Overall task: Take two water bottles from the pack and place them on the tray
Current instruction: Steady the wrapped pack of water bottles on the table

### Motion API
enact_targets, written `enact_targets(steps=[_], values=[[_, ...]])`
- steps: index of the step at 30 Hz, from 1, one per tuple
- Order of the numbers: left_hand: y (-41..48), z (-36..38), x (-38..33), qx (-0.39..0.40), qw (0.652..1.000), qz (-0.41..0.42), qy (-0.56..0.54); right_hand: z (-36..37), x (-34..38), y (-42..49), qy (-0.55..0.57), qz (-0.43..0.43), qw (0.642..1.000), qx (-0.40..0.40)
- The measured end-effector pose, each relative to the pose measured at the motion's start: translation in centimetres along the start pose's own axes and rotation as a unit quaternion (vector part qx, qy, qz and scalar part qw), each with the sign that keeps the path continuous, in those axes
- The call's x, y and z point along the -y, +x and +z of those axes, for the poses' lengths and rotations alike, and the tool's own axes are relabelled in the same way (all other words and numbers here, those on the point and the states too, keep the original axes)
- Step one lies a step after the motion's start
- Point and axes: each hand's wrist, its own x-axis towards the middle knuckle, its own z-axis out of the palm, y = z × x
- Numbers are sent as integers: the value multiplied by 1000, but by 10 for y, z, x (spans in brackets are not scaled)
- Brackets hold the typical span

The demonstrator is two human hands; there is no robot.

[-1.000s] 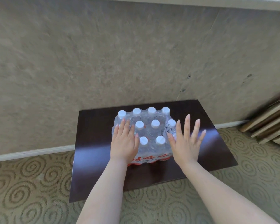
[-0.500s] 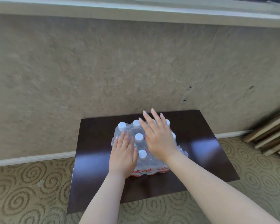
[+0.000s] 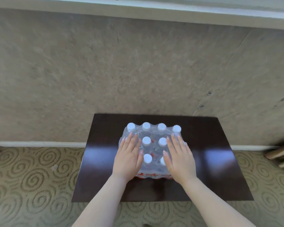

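A shrink-wrapped pack of water bottles with white caps and a red label band stands in the middle of a dark brown table. My left hand lies flat on the pack's left side, fingers together and stretched out. My right hand rests flat on the right side, covering some caps. Neither hand grips a bottle. The plastic wrap looks closed over the caps. No tray is in view.
The table stands against a beige textured wall with a white baseboard. Patterned carpet surrounds it. Wooden boards lean at the far right edge.
My right hand moved from across the pack's middle back to its right side. The left hand stayed on the left side. The view shifted so that the table sits more centred.
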Motion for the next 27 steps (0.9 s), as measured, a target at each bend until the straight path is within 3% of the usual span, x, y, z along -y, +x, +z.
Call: enact_targets(steps=[16, 23, 27], values=[[-1, 19, 7, -136, 972, 8, -190, 14, -8, 0, 25, -8, 999, -34], [29, 8, 13, -55, 986, 28, -158, 17, -8, 0, 36, -13, 998, -57], [40, 4, 13, 25, 991, -9, -133, 14, -6, 0, 36, -10, 997, -64]])
